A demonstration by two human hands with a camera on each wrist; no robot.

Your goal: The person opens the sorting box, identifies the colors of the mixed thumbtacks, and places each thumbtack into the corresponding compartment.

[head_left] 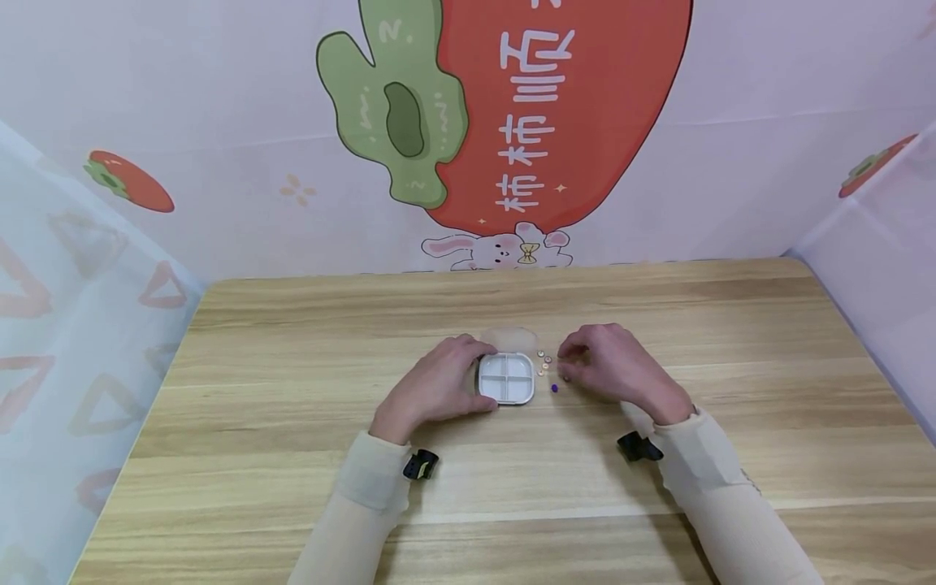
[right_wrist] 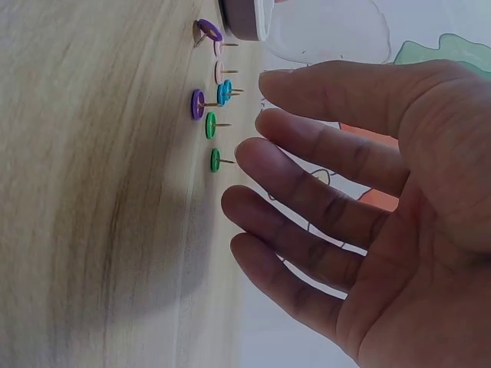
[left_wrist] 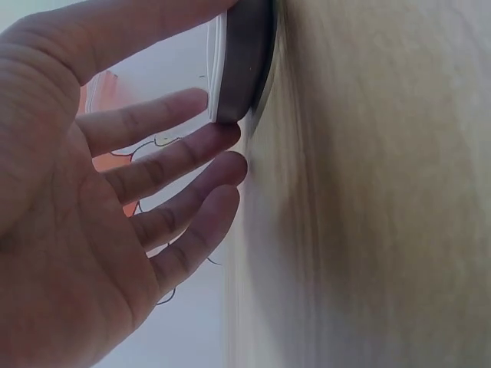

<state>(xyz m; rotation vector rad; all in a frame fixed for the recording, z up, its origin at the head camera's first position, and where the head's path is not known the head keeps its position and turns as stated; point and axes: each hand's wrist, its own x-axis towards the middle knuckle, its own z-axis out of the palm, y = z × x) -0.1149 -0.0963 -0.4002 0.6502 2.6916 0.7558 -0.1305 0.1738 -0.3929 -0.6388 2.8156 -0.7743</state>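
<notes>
Nearby, a black device (head_left: 420, 465) sits at each wrist. Fingers spread, the left hand (head_left: 442, 382) grips the box (head_left: 519, 391) by its near and far edges; the right hand (head_left: 608, 366) has relaxed, slightly parted fingers. Between it and the box, pins (right_wrist: 223, 94) lie, mostly points up, on the worktop (head_left: 512, 479). Beyond: a clear lid (head_left: 510, 339), then a printed backdrop (head_left: 249, 97).

Booth-like place, kind of building unclear: wood-grain surface (head_left: 292, 341) bordered on three sides by pale cloth hangings (head_left: 241, 81), printed with large persimmon (head_left: 621, 122), cartoon rabbit (head_left: 504, 250), triangles, Chinese characters.
</notes>
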